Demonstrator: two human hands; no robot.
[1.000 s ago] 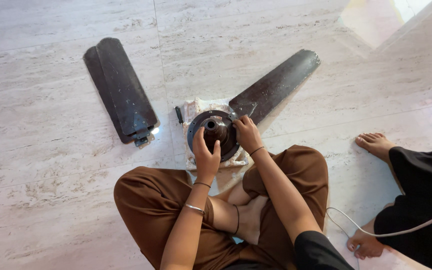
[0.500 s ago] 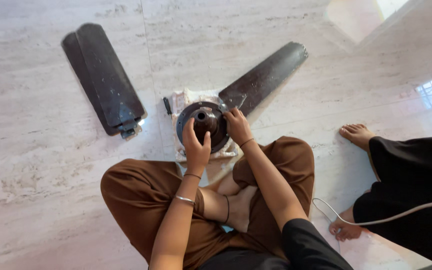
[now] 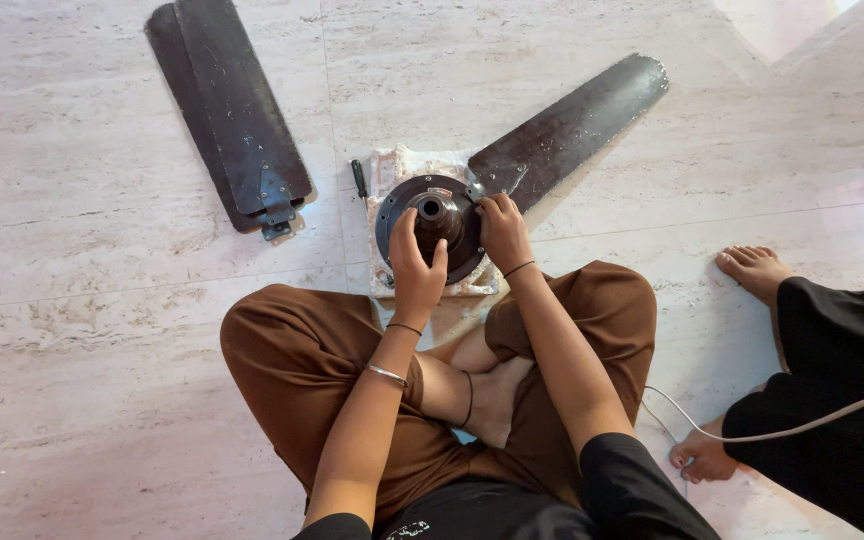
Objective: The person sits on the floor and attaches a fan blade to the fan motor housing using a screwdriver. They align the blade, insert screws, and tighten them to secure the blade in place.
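A dark round ceiling-fan motor hub [image 3: 404, 205] lies on a pale cloth [image 3: 392, 165] on the floor in front of my crossed legs. One dark blade [image 3: 577, 120] is still fixed to it and points up to the right. My left hand [image 3: 416, 268] grips the raised centre of the hub from the near side. My right hand [image 3: 501, 232] rests on the hub's right rim, fingertips at the root of the attached blade; what they pinch is hidden.
Two loose dark blades [image 3: 232, 110] lie stacked on the marble floor at upper left. A small dark screwdriver [image 3: 359, 178] lies beside the cloth. Another person in black [image 3: 832, 380] sits at right, bare feet out, with a white cable [image 3: 752, 432] across them.
Only the view has shifted, first left and up, then back right. Both hands stay on the hub in the same grip, and the blades have not moved on the floor.
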